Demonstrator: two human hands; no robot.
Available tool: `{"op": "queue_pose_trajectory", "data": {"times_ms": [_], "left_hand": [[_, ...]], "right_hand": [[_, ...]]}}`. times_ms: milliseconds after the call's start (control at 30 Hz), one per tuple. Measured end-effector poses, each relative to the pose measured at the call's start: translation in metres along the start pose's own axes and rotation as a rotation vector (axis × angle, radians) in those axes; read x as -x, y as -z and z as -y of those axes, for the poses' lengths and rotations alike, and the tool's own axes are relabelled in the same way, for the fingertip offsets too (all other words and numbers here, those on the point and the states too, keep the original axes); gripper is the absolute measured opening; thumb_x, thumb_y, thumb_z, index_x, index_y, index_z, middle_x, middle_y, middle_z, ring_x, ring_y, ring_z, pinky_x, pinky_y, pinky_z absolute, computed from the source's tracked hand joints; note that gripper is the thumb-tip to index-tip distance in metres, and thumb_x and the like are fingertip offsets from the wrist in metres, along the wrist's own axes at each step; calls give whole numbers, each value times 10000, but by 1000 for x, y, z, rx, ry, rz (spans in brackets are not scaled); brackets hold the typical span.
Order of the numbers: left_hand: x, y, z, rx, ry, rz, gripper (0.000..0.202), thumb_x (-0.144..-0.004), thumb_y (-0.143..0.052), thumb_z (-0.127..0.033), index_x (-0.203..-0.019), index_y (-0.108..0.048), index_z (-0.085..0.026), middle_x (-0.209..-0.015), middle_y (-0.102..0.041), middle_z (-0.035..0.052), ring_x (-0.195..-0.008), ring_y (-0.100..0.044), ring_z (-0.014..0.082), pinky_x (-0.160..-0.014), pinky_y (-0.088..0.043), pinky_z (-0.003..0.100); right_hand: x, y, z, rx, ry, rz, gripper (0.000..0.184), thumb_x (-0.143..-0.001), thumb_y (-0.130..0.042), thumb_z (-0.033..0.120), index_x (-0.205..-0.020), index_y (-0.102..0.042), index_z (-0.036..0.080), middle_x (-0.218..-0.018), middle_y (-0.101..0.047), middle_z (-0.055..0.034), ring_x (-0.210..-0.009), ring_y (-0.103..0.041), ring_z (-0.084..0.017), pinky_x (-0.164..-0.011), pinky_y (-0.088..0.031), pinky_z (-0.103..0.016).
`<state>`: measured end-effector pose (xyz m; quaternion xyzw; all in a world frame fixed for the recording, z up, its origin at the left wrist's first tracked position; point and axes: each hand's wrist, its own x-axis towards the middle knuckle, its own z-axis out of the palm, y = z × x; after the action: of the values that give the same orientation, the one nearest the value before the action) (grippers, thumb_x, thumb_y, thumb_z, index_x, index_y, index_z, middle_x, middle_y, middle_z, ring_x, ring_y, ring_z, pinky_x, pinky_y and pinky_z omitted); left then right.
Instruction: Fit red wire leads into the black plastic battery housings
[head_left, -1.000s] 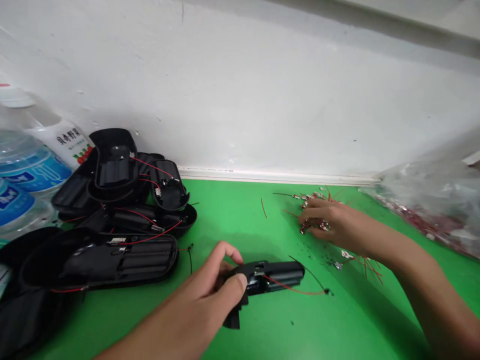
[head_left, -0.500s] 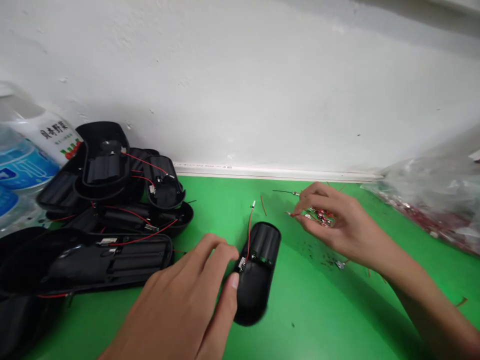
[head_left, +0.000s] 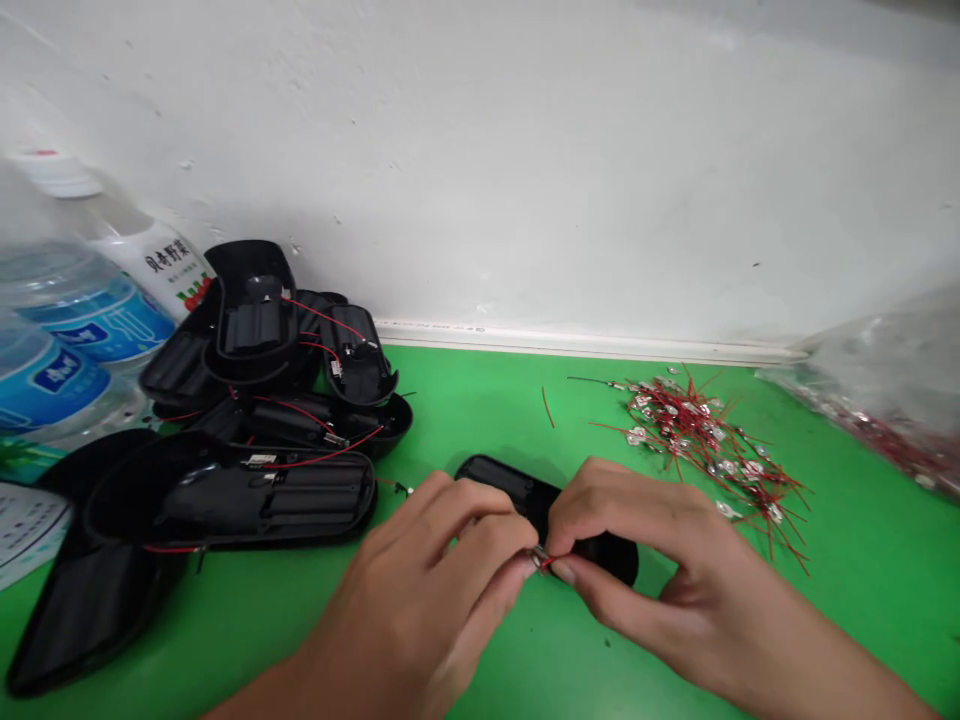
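Observation:
Both hands meet at the middle of the green table over a black plastic housing [head_left: 502, 478] that has molded battery channels. My left hand [head_left: 442, 570] pinches a small metal contact [head_left: 538, 555] between thumb and forefinger. A red wire [head_left: 550, 562] runs from that contact into the fingertips of my right hand [head_left: 652, 550], which are closed on it. My hands cover much of the housing, so its wiring is hidden. Just left of my left hand's knuckles, a thin wire end with a small tip [head_left: 405, 489] shows.
Several black housings with red wires [head_left: 300, 500] are heaped at the left, beside plastic bottles [head_left: 97, 320]. A pile of red-wired metal contacts [head_left: 690, 420] lies at the right. Behind it rests a clear bag [head_left: 885, 390] against the white wall. One loose red wire [head_left: 547, 407] lies mid-table.
My right hand has come from the contact pile to the middle, bringing a wired contact. My left hand has closed into a pinch, and the housing now lies turned at another angle.

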<state>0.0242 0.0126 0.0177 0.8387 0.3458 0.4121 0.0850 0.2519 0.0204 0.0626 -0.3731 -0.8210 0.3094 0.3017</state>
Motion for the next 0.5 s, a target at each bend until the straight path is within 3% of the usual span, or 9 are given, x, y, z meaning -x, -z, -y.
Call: {"op": "queue_pose_trajectory", "data": {"times_ms": [133, 267, 367, 500], "left_hand": [[-6, 2, -1, -52, 16, 53, 153, -1055, -656, -335, -1152, -712, -230, -1021, -700, 78, -930, -687, 196, -874, -600, 312], [-8, 5, -1, -48, 18, 66, 161, -1034, -671, -352, -1135, -720, -237, -1035, -698, 87, -922, -677, 198, -872, -608, 322], [-8, 9, 1, -15, 28, 65, 109, -1030, -652, -284, -1111, -709, -237, -1018, -697, 80, -888, -667, 188, -853, -597, 317], [-4, 9, 6, 103, 23, 42, 223, -1020, -537, -47, -1052, -660, -230, -1016, -684, 24, -851, -626, 122, -849, -525, 272]], "right_hand": [[0, 1, 0, -27, -19, 6, 93, -1018, -675, 144, -975, -681, 226, -907, -706, 59, -840, -648, -68, -737, -484, -193], [-3, 8, -2, -57, -54, -30, 102, -1031, -677, 159, -956, -689, 226, -874, -707, 61, -791, -651, -59, -708, -486, -176], [-5, 16, -10, -11, -68, -168, 104, -1037, -674, 232, -938, -705, 221, -849, -713, 28, -769, -665, -96, -680, -510, -207], [-6, 26, -26, 323, 9, -269, 74, -1051, -644, 202, -1025, -712, 213, -944, -746, -8, -872, -696, -128, -784, -533, -254]]}}
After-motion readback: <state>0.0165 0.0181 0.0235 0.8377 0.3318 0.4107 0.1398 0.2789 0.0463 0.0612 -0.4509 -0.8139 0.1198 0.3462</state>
